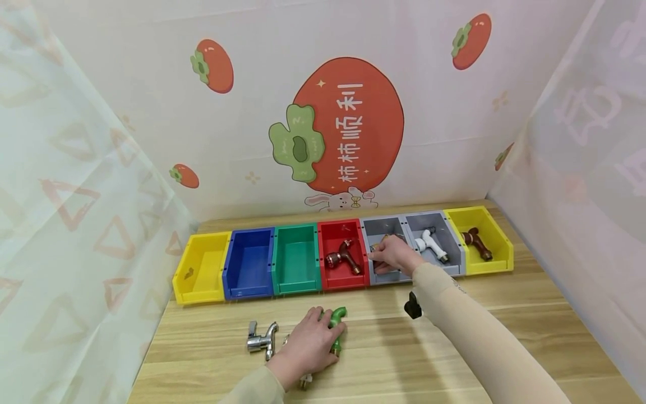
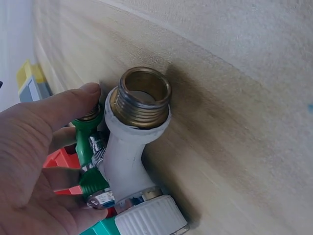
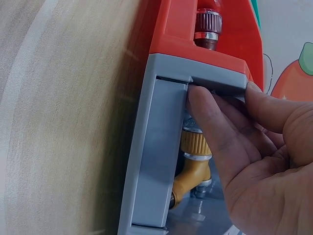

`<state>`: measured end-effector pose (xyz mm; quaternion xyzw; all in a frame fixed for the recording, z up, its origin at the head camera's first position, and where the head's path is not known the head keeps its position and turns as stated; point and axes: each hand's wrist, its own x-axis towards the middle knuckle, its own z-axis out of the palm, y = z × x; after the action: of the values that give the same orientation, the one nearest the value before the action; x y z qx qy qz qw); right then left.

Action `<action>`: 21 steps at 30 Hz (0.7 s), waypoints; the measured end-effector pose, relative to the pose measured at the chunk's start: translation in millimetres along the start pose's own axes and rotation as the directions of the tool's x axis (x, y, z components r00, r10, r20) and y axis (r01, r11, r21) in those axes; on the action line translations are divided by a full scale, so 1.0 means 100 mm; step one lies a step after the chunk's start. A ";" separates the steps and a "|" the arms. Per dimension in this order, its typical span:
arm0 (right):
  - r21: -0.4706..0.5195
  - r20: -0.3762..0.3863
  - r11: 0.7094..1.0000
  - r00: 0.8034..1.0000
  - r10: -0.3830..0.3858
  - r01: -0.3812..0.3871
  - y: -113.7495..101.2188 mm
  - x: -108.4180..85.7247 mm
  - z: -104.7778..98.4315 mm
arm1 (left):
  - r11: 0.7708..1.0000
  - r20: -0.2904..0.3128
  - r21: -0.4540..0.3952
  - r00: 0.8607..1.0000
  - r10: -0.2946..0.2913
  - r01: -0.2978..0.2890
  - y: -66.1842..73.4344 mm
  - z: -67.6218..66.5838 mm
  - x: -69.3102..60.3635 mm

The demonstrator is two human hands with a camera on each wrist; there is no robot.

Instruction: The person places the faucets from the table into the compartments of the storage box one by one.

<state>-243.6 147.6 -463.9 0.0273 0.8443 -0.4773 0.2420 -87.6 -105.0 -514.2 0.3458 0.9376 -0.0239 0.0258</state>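
My left hand (image 1: 310, 342) grips a green faucet (image 1: 337, 322) on the table, its thumb at the threaded brass end in the left wrist view. Beside it lies a white faucet (image 2: 128, 159), mostly covered by that hand in the head view. A chrome faucet (image 1: 262, 339) is to the left. My right hand (image 1: 396, 255) reaches into the left grey bin (image 3: 159, 147). Its thumb touches the rim beside the red bin, and its bent fingers are along the inner wall. A yellow faucet (image 3: 194, 159) lies in that bin near the fingers, apparently not held.
A row of bins stands along the back wall. The red bin (image 1: 329, 231) and right yellow bin (image 1: 497, 241) each hold a brown faucet; the right grey bin (image 1: 456, 261) holds a white one. Green (image 1: 298, 264), blue (image 1: 250, 261) and yellow (image 1: 207, 266) bins stand left.
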 end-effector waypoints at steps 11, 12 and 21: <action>0.019 -0.003 1.000 1.000 -0.005 0.005 0.00 -0.01 0.01 | 0.999 -0.128 -0.023 0.991 0.031 -0.034 -0.07 0.01 -0.03; 0.017 -0.002 1.000 1.000 -0.006 0.006 0.00 -0.01 0.01 | 0.999 -0.139 -0.024 0.990 0.033 -0.037 -0.08 0.00 -0.02; 0.003 0.000 1.000 1.000 -0.018 0.018 0.01 -0.02 0.01 | 0.998 -0.210 -0.004 0.976 0.054 -0.056 -0.19 -0.09 -0.02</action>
<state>-241.7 147.7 -464.1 0.0203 0.8437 -0.4809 0.2376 -99.1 -119.9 -505.1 0.3721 0.9253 0.0182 -0.0712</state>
